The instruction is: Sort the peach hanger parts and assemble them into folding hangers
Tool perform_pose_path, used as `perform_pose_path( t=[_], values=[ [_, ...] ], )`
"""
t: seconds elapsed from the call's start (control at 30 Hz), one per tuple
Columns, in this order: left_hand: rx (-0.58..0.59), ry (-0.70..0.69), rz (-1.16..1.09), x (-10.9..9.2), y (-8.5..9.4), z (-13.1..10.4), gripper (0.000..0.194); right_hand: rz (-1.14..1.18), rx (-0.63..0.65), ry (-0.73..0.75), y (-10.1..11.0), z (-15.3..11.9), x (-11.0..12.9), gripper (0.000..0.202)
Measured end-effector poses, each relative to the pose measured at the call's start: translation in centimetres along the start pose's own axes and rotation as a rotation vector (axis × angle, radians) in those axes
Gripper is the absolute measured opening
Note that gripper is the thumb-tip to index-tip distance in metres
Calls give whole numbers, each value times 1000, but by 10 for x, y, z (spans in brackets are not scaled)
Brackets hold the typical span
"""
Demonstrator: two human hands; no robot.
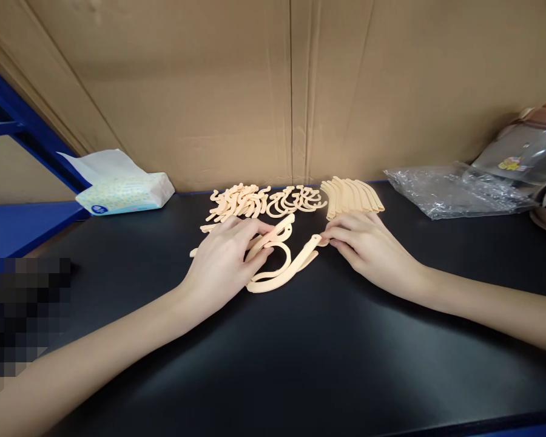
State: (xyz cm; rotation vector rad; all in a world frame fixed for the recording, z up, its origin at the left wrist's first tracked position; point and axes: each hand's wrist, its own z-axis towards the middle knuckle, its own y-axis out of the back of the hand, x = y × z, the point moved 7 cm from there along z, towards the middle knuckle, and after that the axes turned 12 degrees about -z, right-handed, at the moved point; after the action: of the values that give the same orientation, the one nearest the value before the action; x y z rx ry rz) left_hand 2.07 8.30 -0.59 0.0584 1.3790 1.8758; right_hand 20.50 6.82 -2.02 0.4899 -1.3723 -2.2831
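Black tabletop [300,364] lies nearest. Left of the curved strip [279,276], the left hand [222,261] presses loosely curled fingers onto hook pieces [273,233]. Right hand [368,246] pinches the strip's right end. Behind the strip sit piles of parts [295,199].

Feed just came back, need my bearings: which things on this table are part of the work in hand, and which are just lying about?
In hand:
left hand on curved peach plastic pieces
right hand pinching a straight strip
pile of hook pieces
row of strips

Lying about:
tissue pack
clear plastic bag
cardboard backing
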Motion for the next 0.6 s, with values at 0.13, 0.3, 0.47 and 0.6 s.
perform_pose_path(
  t=[0.13,0.3,0.47,0.6],
  values=[
    [16,-138,64,-6,-3,1,19,36,5,-83,-2,0,-10,27],
    [71,-208,83,-11,-7,-1,24,164,-70,-51,5,1,-6,23],
    [126,-275,83,-16,-10,-4,24,112,3,80,3,1,7,23],
    [146,-269,65,-19,-10,-4,26,45,2,82,2,0,6,29]
  ],
)
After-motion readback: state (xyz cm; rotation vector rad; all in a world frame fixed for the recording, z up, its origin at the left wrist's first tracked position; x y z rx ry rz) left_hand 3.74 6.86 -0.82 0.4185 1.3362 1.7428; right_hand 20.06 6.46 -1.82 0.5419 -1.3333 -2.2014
